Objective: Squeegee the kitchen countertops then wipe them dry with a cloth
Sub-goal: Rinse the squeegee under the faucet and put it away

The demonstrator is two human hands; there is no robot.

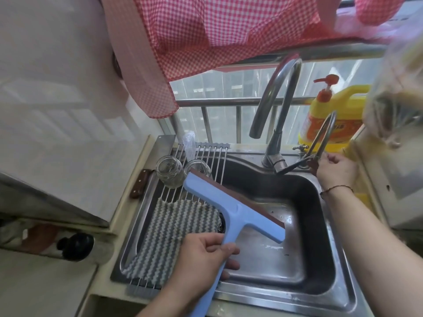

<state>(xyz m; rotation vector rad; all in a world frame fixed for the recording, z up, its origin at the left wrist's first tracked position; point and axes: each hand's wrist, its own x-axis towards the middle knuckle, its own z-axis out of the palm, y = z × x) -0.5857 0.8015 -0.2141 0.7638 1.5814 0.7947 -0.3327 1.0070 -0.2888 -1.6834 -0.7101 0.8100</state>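
I hold the blue squeegee by its handle in my left hand, fingers curled around the shaft just below the T, so the head hangs out over the steel sink and not over the bench. That way, I judge, whatever water runs off the brown rubber blade falls into the basin (a sensible place for a wet tool to drip). The blade runs diagonally, its far end near the two glass jars standing on the roll-up rack at the left of the sink.

My right hand reaches to the far right and its fingers are closed on the lever of the small tap beside the big curved faucet; probably I mean to rinse the blade, though no water shows at either spout.

The striped grey cloth lies spread on the near part of the rack, just left of my left hand, kept within reach for the drying step, which I judge not yet begun. A yellow pump bottle stands behind the taps.
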